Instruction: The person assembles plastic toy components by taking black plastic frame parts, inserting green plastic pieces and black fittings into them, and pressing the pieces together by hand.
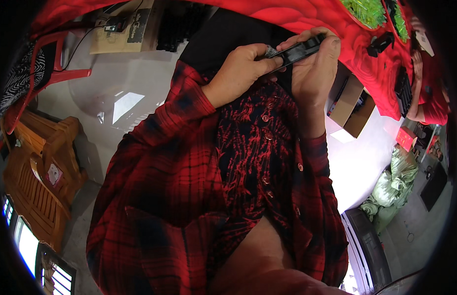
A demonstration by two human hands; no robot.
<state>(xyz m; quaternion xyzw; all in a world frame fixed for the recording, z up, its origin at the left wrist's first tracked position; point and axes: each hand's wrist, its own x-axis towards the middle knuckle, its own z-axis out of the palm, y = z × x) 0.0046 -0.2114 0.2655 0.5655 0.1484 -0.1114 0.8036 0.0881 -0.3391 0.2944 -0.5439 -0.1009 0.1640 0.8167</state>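
A long, glossy black piece (302,51), seemingly plastic, is held slantwise in front of my body, near the red cloth's edge. My right hand (317,66) supports its far right end, fingers behind it and thumb along the side. At the lower left end, my left hand (242,69) has closed thumb and forefinger on the piece. A small scrap of grey, crinkled material (271,51) shows beside those fingertips; I cannot tell whether it is cloth or a pad. The other fingers of my left hand are partly hidden.
A red cloth-covered table (287,17) bears green shredded stuff (363,12) and a black part (380,44). At right, another person's arm (416,73) rests by it. Around stand an open cardboard box (354,105), a red chair (66,75), a wooden chair (37,182) and pale green sacks (393,182).
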